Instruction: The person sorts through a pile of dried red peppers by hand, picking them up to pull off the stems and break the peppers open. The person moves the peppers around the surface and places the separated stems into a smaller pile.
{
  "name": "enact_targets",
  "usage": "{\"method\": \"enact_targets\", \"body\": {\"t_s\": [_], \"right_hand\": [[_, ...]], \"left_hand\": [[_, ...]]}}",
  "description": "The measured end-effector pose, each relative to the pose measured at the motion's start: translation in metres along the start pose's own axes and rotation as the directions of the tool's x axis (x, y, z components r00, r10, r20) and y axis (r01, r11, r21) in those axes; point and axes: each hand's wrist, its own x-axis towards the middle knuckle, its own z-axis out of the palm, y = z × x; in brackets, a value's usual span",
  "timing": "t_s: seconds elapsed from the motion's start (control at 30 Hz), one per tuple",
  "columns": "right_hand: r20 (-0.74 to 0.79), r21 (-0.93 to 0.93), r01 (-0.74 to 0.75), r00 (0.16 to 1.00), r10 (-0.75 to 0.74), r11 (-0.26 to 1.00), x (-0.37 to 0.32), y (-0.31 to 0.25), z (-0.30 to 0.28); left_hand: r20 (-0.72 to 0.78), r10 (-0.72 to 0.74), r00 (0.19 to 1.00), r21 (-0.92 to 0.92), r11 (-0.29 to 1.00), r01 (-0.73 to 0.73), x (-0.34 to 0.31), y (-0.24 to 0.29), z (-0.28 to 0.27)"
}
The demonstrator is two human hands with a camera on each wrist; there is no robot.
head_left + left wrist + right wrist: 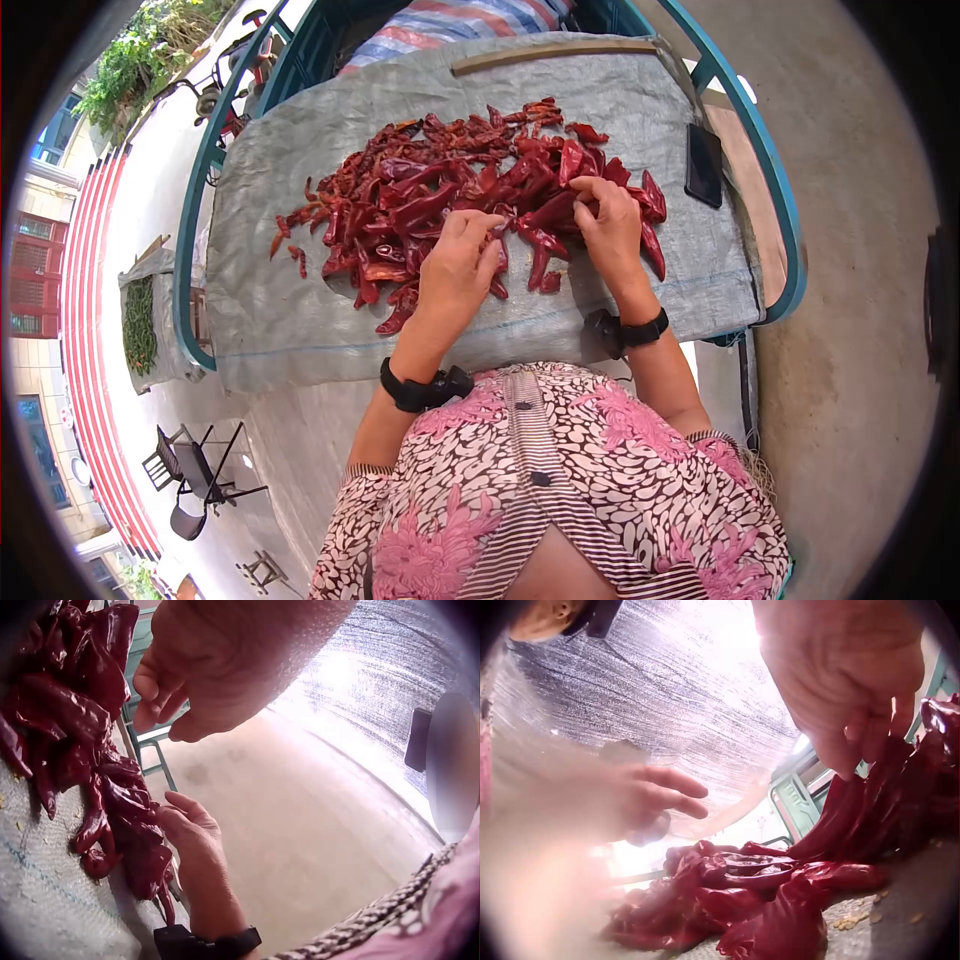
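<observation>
A heap of glossy dried red chili peppers [410,205] is spread over a grey woven sheet [290,340]. At the near edge of the heap hovers my left hand [460,265], its fingers loosely bent and nothing between them; in the left wrist view this hand [217,667] hangs apart from the peppers. My right hand [612,235] is at the heap's right side. Its fingertips pinch a dark red chili pepper [836,817], seen in the right wrist view, where the right hand [847,682] reaches down from above.
Teal metal rails [775,200] frame the cart bed on both sides. A black phone [704,165] lies at the sheet's right edge, and a wooden strip [550,55] at the back. Pale seeds [851,922] are scattered beside the peppers. Chairs [200,475] stand at the lower left.
</observation>
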Motion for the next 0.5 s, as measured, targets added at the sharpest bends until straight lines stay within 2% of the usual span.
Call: {"method": "enact_targets", "body": {"t_s": [0.03, 0.13, 0.23, 0.3, 0.5], "right_hand": [[-0.020, 0.061, 0.009, 1.000, -0.007, 0.998, 0.000, 0.002, -0.001], [-0.080, -0.010, 0.050, 0.996, -0.051, 0.999, -0.002, 0.001, -0.006], [-0.024, -0.219, 0.115, 0.992, -0.124, 0.969, -0.003, -0.007, -0.005], [-0.030, -0.240, 0.143, 0.987, -0.155, 0.960, -0.003, -0.007, 0.008], [-0.039, -0.095, 0.098, 0.994, -0.102, 0.991, -0.004, -0.008, 0.007]], "left_hand": [[0.005, 0.017, 1.000, -0.009, 1.000, -0.017, 0.001, 0.001, 0.003], [0.068, -0.009, 0.998, -0.015, 1.000, 0.010, 0.002, 0.009, 0.006], [0.054, -0.002, 0.999, 0.041, 0.999, 0.000, 0.003, 0.013, 0.005], [0.066, -0.004, 0.998, 0.051, 0.999, 0.001, 0.003, 0.011, 0.004], [0.082, -0.002, 0.997, 0.040, 0.999, -0.001, 0.004, 0.009, -0.001]]}}
